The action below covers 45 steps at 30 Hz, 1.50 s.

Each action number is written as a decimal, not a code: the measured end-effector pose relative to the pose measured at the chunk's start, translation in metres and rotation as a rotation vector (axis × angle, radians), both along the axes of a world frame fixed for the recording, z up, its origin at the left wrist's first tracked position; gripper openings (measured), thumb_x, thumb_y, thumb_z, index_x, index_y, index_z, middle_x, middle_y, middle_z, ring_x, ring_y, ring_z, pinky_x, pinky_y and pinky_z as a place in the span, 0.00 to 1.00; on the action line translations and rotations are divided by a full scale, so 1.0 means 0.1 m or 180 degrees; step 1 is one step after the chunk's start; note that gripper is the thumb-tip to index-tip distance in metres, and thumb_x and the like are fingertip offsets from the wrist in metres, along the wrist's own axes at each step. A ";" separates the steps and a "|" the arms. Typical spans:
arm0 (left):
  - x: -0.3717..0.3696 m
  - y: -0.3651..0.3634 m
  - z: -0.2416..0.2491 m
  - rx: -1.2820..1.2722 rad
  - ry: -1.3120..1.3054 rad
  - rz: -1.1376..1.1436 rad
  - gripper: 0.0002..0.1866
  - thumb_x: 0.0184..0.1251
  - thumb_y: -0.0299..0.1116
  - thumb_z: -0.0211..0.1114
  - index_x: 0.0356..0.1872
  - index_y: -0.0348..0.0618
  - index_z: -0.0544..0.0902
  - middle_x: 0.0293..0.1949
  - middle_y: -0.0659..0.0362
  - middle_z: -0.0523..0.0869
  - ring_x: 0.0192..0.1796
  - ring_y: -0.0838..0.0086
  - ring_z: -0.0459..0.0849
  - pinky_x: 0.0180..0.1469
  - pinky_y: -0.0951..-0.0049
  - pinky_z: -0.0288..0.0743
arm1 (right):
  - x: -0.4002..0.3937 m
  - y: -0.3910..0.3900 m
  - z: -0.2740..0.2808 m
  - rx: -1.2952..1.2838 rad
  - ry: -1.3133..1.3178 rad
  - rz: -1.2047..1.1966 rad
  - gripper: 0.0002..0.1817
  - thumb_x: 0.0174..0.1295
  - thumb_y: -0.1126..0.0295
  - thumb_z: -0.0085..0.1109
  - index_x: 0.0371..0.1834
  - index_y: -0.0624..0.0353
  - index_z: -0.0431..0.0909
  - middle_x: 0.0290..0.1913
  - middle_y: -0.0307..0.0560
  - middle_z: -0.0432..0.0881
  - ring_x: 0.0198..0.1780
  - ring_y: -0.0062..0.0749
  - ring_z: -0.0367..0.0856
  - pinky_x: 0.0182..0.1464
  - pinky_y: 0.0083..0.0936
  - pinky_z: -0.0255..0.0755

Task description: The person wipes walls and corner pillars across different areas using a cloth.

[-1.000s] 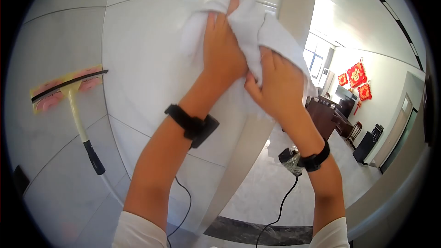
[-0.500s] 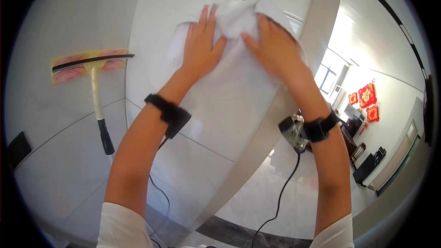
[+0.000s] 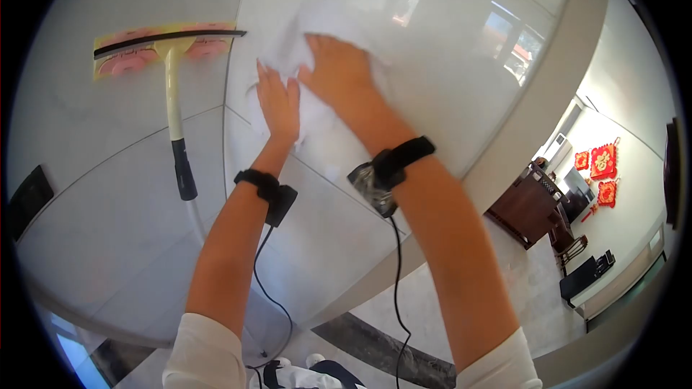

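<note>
A white cloth [image 3: 321, 119] lies bunched against the glossy tiled wall [image 3: 461, 65]. My left hand [image 3: 280, 104] rests on the cloth's left part, its fingers stretched upward and a little apart. Higher and to the right, my right hand [image 3: 339, 68] presses on the same cloth, fingertips partly hidden in its folds. Each wrist wears a black strap with a small device and a cable.
A squeegee with a pale handle [image 3: 173, 94] leans on the left wall over a yellow and pink sticker [image 3: 126, 65]. A black wall plate [image 3: 30, 198] is at far left. Beyond the wall's right edge are a dark wooden cabinet [image 3: 526, 205] and red hangings [image 3: 603, 161].
Both my hands and the cloth have moved left across the wall, the right hand farther. The view has shifted, showing more of the room and my feet below.
</note>
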State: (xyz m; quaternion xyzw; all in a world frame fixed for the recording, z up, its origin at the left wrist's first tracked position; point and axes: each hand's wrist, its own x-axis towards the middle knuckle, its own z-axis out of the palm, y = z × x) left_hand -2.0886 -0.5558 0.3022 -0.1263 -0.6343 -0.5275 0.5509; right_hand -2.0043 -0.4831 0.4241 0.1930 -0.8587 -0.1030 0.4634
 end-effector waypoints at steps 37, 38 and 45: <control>1.42 0.54 -2.10 -0.1353 0.0218 -0.1153 0.29 0.52 0.39 0.65 0.57 0.41 0.71 0.61 0.38 0.66 0.62 0.46 0.65 0.62 0.47 0.52 | 1.56 0.54 -2.93 -0.0852 -0.0569 -0.0750 0.22 0.55 0.70 0.54 0.55 0.59 0.74 0.56 0.56 0.74 0.57 0.49 0.72 0.58 0.41 0.66; 1.41 0.55 -2.36 -0.1353 0.0062 -0.1284 0.30 0.52 0.40 0.66 0.57 0.41 0.71 0.61 0.37 0.66 0.62 0.45 0.65 0.62 0.47 0.52 | 1.57 0.54 -3.12 -0.0848 -0.0720 -0.0756 0.22 0.55 0.70 0.54 0.55 0.60 0.73 0.56 0.57 0.74 0.57 0.50 0.72 0.59 0.41 0.65; 1.84 0.61 -2.96 -0.1108 -0.0855 -0.1551 0.25 0.55 0.40 0.63 0.53 0.40 0.73 0.56 0.39 0.69 0.60 0.44 0.66 0.62 0.45 0.54 | 1.86 0.53 -3.90 -0.1203 -0.1412 -0.0706 0.22 0.53 0.75 0.49 0.55 0.67 0.71 0.54 0.64 0.73 0.56 0.58 0.70 0.60 0.45 0.62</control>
